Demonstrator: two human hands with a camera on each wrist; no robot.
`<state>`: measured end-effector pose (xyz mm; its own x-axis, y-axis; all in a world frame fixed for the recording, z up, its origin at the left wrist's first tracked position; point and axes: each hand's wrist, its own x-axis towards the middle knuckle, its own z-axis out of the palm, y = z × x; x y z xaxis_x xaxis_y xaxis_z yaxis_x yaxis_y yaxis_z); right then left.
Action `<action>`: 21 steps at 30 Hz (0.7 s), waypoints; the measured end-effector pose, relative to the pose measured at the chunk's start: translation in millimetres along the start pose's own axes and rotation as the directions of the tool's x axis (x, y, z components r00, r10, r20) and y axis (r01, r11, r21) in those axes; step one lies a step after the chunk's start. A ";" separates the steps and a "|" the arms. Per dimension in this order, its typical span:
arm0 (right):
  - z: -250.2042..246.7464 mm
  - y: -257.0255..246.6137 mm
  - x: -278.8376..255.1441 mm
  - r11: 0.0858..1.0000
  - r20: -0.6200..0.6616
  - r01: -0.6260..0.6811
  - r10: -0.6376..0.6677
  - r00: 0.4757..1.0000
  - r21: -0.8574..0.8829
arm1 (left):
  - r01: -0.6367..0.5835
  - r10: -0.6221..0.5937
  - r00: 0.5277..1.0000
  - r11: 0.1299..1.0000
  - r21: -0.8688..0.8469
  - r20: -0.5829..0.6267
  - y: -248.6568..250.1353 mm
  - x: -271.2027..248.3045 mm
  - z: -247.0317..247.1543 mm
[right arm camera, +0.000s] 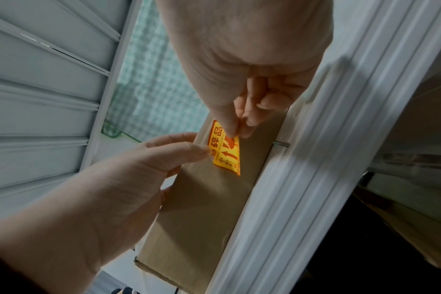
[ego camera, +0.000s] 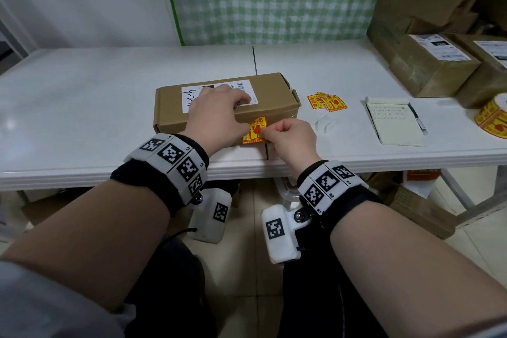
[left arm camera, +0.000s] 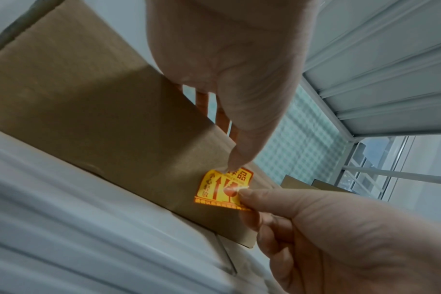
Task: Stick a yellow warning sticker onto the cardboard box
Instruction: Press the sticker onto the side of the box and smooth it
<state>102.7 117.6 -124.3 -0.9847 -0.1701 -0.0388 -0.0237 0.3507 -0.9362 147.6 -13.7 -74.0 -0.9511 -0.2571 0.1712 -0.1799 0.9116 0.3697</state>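
Note:
A long brown cardboard box (ego camera: 219,112) lies on the white table (ego camera: 82,96), with a white shipping label on top. A yellow warning sticker (ego camera: 254,129) sits on the box's front face near its right end. My left hand (ego camera: 216,115) rests over the box's top front edge, and its thumb (left arm camera: 235,159) presses the sticker's (left arm camera: 219,187) upper corner. My right hand (ego camera: 288,137) pinches the sticker's right edge between thumb and forefinger. In the right wrist view that edge of the sticker (right arm camera: 227,157) stands lifted off the cardboard (right arm camera: 202,208).
Loose yellow stickers (ego camera: 327,101) lie right of the box, beside a clear backing scrap (ego camera: 323,123). Farther right are a notepad (ego camera: 395,121) with a pen (ego camera: 418,118) and a sticker roll (ego camera: 493,118). Labelled cardboard boxes (ego camera: 433,35) are stacked at the back right.

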 end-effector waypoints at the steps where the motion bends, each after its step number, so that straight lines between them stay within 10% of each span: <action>1: 0.4 -0.3 0.0 1.000 -0.001 -0.003 0.003 1.000 0.002 | 0.000 0.000 1.000 1.000 0.002 -0.004 -0.2 0.5 0.4; 21: -19.3 -0.8 17.9 0.978 -0.088 -0.068 0.052 0.995 -0.198 | -0.132 0.124 0.984 0.989 0.060 0.125 -12.6 11.1 -11.6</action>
<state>81.7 132.0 -117.4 -0.9959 -0.0703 -0.0562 0.0097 0.5371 -0.8435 142.3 -31.7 -66.2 -0.9900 -0.0998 0.0999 -0.0671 0.9551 0.2887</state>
